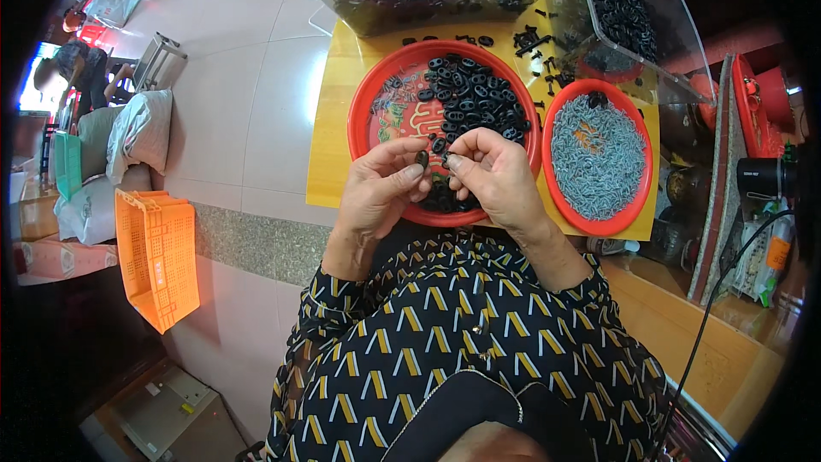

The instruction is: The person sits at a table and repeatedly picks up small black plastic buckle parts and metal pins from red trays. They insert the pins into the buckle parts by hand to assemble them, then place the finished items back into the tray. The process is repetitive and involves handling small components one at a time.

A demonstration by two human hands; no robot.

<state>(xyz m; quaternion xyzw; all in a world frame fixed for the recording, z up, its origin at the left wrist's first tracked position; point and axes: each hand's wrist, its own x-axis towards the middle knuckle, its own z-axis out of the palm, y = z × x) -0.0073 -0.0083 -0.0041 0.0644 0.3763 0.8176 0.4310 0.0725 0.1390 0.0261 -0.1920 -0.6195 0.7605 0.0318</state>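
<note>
Over a round red tray (359, 120), my left hand (380, 180) pinches a small black oval plastic piece (422, 157) between thumb and fingertips. Close beside it, my right hand (496, 178) is closed, thumb against forefinger, on something small and dark that I cannot make out. Their fingertips are a little apart. The tray's right side is heaped with black oval pieces (479, 98) that have holes in them. Loose silver screws (389, 98) lie on its left side. To the right, a smaller red tray (557, 188) is full of silver screws (599, 158) with a few black pieces on top.
Two clear plastic bins of black parts, one at the back (436, 0) and one at back right (620, 13), stand on the yellow table (329, 154). Black bolts (534, 41) lie between bins and trays. An orange crate (158, 248) and sacks (141, 133) are on the left.
</note>
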